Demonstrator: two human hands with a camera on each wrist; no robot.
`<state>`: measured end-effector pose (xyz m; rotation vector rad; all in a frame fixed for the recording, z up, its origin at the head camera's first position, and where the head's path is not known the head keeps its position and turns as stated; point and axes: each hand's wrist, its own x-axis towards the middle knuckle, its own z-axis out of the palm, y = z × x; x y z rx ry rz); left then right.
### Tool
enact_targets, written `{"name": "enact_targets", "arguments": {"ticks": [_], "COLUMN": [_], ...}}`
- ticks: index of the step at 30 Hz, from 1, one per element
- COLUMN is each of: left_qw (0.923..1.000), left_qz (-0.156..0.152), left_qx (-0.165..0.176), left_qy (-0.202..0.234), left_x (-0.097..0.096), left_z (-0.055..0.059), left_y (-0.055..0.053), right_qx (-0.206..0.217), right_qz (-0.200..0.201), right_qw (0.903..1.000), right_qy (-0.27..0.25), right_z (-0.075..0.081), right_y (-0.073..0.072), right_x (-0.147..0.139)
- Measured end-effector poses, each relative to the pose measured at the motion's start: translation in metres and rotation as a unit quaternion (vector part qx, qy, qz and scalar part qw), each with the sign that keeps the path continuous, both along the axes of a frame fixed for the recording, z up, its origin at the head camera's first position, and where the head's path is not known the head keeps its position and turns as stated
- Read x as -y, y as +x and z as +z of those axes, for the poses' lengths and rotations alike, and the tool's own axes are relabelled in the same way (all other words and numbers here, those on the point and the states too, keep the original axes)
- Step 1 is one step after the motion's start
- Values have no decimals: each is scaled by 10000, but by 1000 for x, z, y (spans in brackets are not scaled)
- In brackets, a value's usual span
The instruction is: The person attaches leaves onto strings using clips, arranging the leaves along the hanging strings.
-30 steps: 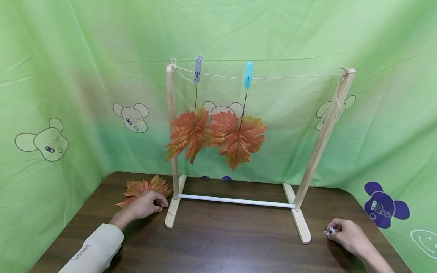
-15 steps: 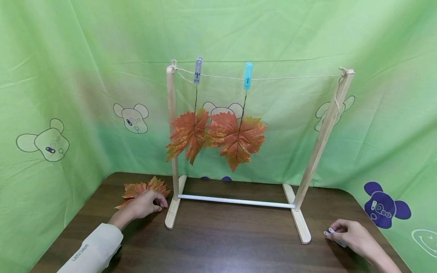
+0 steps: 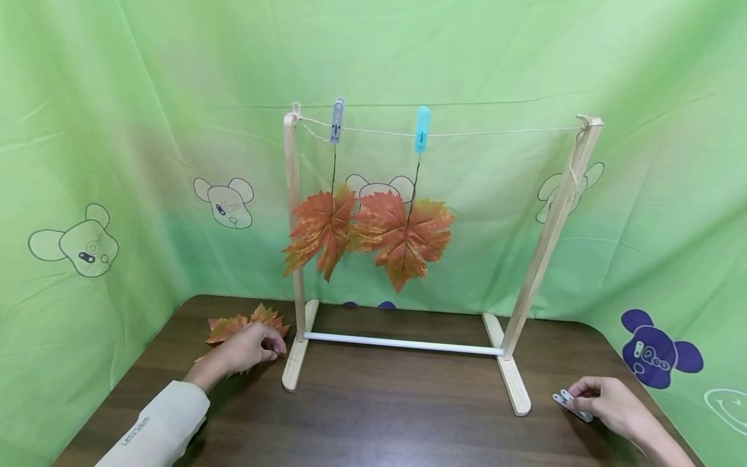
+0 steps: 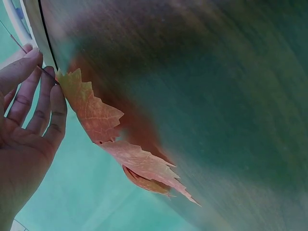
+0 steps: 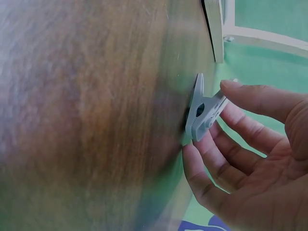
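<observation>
At the left of the head view, my left hand [image 3: 248,348] pinches the thin dark stem [image 4: 47,73] of an orange-red artificial maple leaf [image 4: 103,118]. Part of that leaf lies behind the hand in the head view. At the right, my right hand [image 3: 609,403] holds a pale grey clothespin [image 5: 204,108] low at the tabletop, thumb on one arm of it and fingertips against its other side. Two similar leaves hang by their stems from a string [image 3: 490,133]: the left leaf [image 3: 321,227] under a grey-purple clothespin [image 3: 337,120], the right leaf [image 3: 405,237] under a light blue clothespin [image 3: 423,130].
A wooden frame stands between the hands, with a left post [image 3: 292,194], a right post [image 3: 551,240], flat feet [image 3: 515,386] and a white crossbar [image 3: 403,344]. It rests on a brown table [image 3: 373,402]. A green printed curtain [image 3: 467,52] surrounds the table.
The right hand has shifted slightly right, and more of the grey clothespin shows beside its fingers. The leaf by the left hand has drawn slightly toward the person, while that hand has hardly moved.
</observation>
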<state>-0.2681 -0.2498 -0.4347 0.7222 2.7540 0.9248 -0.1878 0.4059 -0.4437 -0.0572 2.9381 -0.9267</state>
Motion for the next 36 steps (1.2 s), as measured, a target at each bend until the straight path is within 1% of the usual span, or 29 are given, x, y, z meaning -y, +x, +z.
{"name": "enact_targets", "arguments": {"ticks": [7,11,16,20,24,29,32,36], "left_qw": [10000,10000,10000,9998,9993,9996,9996,9993], "left_qz": [28,25,2,16,27,20,-5,-51], "left_qx": [-53,-2,52,-38,-117,-40,-60,-128], "left_qy": [-29,-49,-27,-186,-342,-288,-275,-334], "left_x": [2,1,1,0,-1,-3,-5,-8], "left_z": [0,2,4,6,8,12,15,20], "left_y": [1,2,2,3,4,6,7,9], "right_qx": [-71,-111,-202,-277,-261,-253,-271,-315], "right_qz": [24,-16,24,-26,-94,-205,-284,-328], "right_qw": [9999,9997,9995,9992,9990,9986,9985,9989], "right_qy": [140,234,223,294,350,418,392,104], "right_z": [-1,-1,-2,-2,0,3,4,4], "right_y": [-1,-1,-2,-1,-1,0,0,-1], "right_x": [1,2,1,1,3,5,5,6]}}
